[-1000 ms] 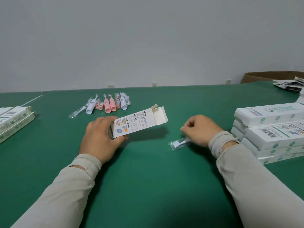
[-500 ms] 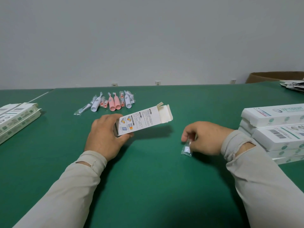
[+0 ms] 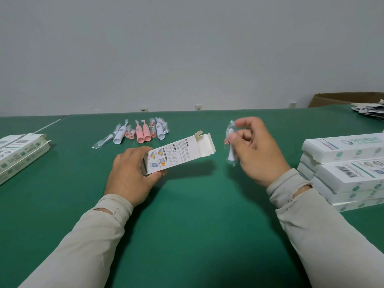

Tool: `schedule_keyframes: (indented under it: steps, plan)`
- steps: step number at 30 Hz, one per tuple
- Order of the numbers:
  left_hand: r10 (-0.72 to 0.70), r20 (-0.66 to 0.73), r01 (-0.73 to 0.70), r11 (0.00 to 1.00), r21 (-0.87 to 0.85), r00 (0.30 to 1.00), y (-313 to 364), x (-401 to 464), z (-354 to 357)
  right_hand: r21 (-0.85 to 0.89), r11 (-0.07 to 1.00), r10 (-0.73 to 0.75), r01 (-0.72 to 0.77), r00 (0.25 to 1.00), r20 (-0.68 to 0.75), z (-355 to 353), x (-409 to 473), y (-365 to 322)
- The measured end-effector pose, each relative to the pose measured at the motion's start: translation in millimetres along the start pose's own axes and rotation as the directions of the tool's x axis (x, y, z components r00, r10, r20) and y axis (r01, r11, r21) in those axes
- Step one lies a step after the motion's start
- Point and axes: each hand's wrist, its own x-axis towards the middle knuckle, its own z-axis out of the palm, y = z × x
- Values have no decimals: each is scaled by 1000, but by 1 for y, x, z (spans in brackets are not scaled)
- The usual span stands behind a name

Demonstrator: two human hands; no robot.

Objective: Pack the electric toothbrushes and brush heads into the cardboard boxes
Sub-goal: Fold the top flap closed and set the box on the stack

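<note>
My left hand (image 3: 131, 173) grips the near end of a white printed cardboard box (image 3: 176, 152), held off the green table (image 3: 187, 225) with its open flap end pointing right. My right hand (image 3: 255, 152) is raised just right of that open end and pinches a white brush head in a clear plastic wrapper (image 3: 230, 144), held roughly upright. A cluster of pink and white toothbrush handles and wrapped brush heads (image 3: 141, 133) lies on the table beyond the box.
A stack of white closed boxes (image 3: 345, 169) stands at the right edge. More boxes (image 3: 18, 152) lie at the left edge. A brown carton (image 3: 342, 98) and a pile of leaflets (image 3: 369, 110) sit at the far right.
My right hand has lifted the wrapped brush head off the table and carried it up toward the box's open end. My left hand keeps holding the box.
</note>
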Motion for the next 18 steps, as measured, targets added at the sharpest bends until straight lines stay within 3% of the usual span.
schedule_keyframes:
  steps: [3, 9, 16, 18]
  plan:
    - [50, 47, -49, 999, -8, 998, 1, 0, 1, 126, 992, -20, 24, 999, -27, 9, -3, -3]
    - [82, 41, -80, 996, -37, 996, 3, -1, 1, 200, 980, 69, -18, 964, -255, 22, -7, -5]
    - [87, 21, -86, 995, -42, 996, 4, -2, 1, 386, 908, 237, -162, 959, -155, 29, -7, -1]
    - [90, 21, -89, 995, -38, 996, 4, -2, 2, 237, 958, 203, -161, 965, -165, 29, -8, 4]
